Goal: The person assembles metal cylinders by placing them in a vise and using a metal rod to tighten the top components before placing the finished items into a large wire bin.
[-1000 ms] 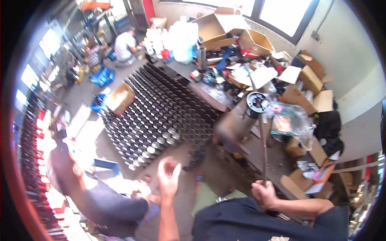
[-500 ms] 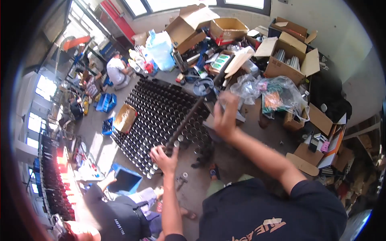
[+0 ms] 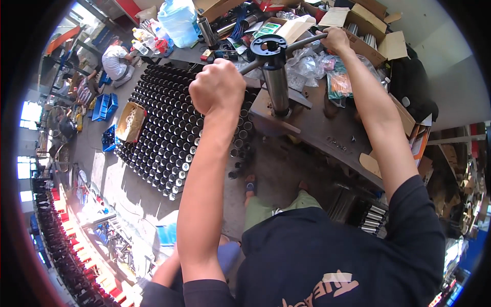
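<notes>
Up high, near the top of the view: a dark metal bar with a round black ring in its middle (image 3: 269,47), sitting on top of a shiny grey steel tube (image 3: 276,88) that stands upright on a brown rusty metal workbench (image 3: 327,134). Left hand (image 3: 217,86) shut in a tight fist around the near end of the bar. Right hand (image 3: 335,39) shut around the far end. Both arms stretched out, one on each side of the ring.

Looks heavy and very stiff — solid metal, no bend in it. Probably smooth and a bit slippery, so best held right at the two ends with full fists, just as now. Not a thing to break easily. Tube looks thick and hard too, held at its foot by a flat metal plate (image 3: 266,110).

Counting: one bar, one ring, one upright tube on the bench, two hands. Down on the grey floor, a big block of short black metal tubes standing on end in rows (image 3: 163,128) — far too many to count, surely well over a hundred. One open brown cardboard box (image 3: 130,122) resting at the edge of that block. One big blue water bottle (image 3: 180,20) at the top. Several open cardboard cartons (image 3: 376,36) behind the bench, number hard to tell. One other person in a white shirt (image 3: 115,59) crouched far off on the left.
</notes>
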A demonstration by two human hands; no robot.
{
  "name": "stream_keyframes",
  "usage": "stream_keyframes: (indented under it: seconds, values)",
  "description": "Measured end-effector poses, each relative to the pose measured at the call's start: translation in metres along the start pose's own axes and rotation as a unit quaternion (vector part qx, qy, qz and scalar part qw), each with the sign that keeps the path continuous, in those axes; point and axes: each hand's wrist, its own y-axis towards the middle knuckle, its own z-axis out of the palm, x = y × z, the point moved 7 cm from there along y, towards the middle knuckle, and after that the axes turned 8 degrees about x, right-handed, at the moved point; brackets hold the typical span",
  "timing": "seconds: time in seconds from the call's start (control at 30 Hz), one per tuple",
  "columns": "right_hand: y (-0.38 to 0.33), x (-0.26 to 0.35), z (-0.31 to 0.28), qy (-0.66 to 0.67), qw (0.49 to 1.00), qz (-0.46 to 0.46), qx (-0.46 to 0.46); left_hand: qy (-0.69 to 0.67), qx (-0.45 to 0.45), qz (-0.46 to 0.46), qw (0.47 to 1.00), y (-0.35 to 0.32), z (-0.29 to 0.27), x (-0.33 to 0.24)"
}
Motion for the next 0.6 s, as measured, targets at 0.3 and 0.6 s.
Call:
stream_keyframes:
  seconds: [0.3, 0.6]
  values:
    - [-0.234, 0.031, -0.089, -0.09, 0.971, 0.219, -0.026, -0.158, -0.207, 0.281, 0.924, 0.088, 0.056, 0.035]
    - [-0.244, 0.023, -0.093, -0.066, 0.932, 0.357, -0.008, -0.261, -0.284, 0.332, 0.861, 0.103, 0.057, 0.03]
